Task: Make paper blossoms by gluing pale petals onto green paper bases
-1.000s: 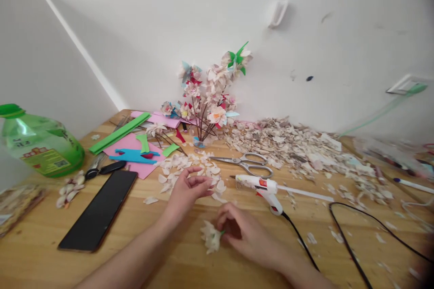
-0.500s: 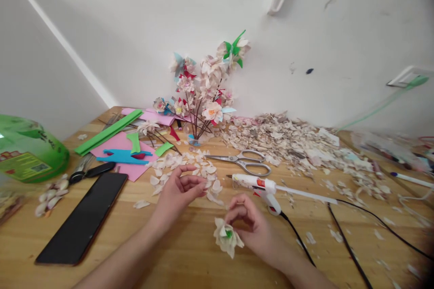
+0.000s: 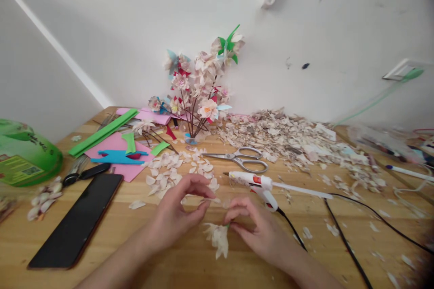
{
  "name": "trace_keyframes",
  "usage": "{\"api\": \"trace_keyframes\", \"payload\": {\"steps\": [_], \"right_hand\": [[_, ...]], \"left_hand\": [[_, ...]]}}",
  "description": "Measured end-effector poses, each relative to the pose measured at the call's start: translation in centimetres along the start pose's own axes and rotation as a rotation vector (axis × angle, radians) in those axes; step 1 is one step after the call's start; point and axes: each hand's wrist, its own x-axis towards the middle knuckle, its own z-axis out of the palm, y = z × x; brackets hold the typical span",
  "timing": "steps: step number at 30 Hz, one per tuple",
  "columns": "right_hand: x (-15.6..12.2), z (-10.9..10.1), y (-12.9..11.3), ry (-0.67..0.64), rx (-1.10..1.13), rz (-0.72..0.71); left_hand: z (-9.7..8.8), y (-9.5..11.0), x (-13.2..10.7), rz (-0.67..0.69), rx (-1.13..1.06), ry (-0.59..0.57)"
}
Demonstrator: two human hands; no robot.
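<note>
My right hand (image 3: 252, 221) is closed, pinching the green base of a handmade flower (image 3: 217, 238). The flower's pale, papery petals hang tilted downward and to the left, and its centre is turned out of sight. Beside it, my left hand (image 3: 186, 205) has curved fingers, with a gap between thumb and forefinger. No held thing can be made out in it, though a pale petal shows close to its fingertips. Behind that hand lie loose white petals (image 3: 166, 174). A white hot glue gun (image 3: 252, 180) with its glue stick lies just beyond my right hand, and metal scissors (image 3: 237, 157) lie behind it.
Finished flowers (image 3: 207, 108) on stems stand in a small clear cup against the wall. A heap of dry flakes (image 3: 281, 137) spreads at the back right. Leftward are coloured paper strips (image 3: 118, 156), a phone (image 3: 77, 221) and a green bottle (image 3: 27, 151). A black cord (image 3: 349, 244) crosses the right.
The flower in my right hand has turned from face-up to hanging downward. My left hand has moved right and nearer, away from the petals and toward the flower. The view has shifted slightly.
</note>
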Motion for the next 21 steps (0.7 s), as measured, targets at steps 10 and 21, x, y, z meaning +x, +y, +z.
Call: {"api": "trace_keyframes", "payload": {"steps": [10, 21], "right_hand": [[0.4, 0.0, 0.4, 0.064, -0.044, -0.17], [0.7, 1.1, 1.1, 0.13, 0.295, -0.044]], "left_hand": [[-1.0, -1.0, 1.7, -0.384, -0.619, 0.293], [-0.7, -0.5, 1.7, -0.464, -0.655, 0.297]]}}
